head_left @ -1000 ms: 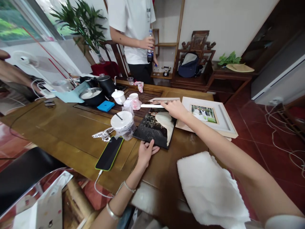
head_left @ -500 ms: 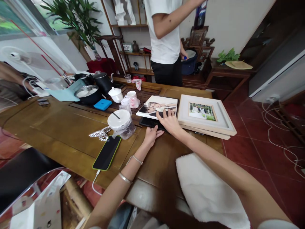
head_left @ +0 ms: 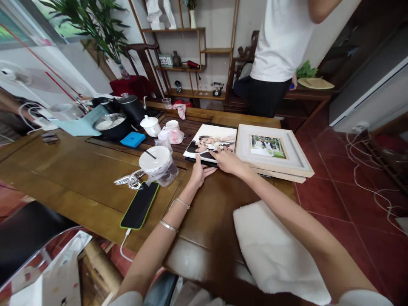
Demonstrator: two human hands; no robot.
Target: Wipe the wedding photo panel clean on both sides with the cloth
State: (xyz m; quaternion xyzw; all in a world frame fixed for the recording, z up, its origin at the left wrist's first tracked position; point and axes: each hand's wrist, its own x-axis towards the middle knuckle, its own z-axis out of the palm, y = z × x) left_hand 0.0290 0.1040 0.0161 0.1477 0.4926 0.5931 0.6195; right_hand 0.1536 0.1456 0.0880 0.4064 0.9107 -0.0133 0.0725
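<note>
A photo panel (head_left: 216, 135) with a picture of two people lies on top of a black flat piece (head_left: 204, 162) on the table, whose rim shows along the near and far sides. My left hand (head_left: 200, 173) holds the near edge, thumb up at the panel's corner and fingers reaching beneath. Across the panel's near right part, my right hand (head_left: 228, 161) rests with its fingers spread on the picture. Right beside the panel is a stack of pale picture frames (head_left: 299, 155), the top one showing an outdoor photo.
A lidded cup (head_left: 155, 159) in plastic and a charging phone (head_left: 140, 206) stand left of my hands. A white towel (head_left: 274, 250) lies at the near edge. Behind are a lidded bowl (head_left: 151, 126), a blue box (head_left: 133, 139) and a pot (head_left: 111, 127). Another person (head_left: 277, 46) stands across the table.
The panel's near edge has come down closer to the black piece, covering more of it. My left thumb has moved up to the panel's edge. The other person has shifted right.
</note>
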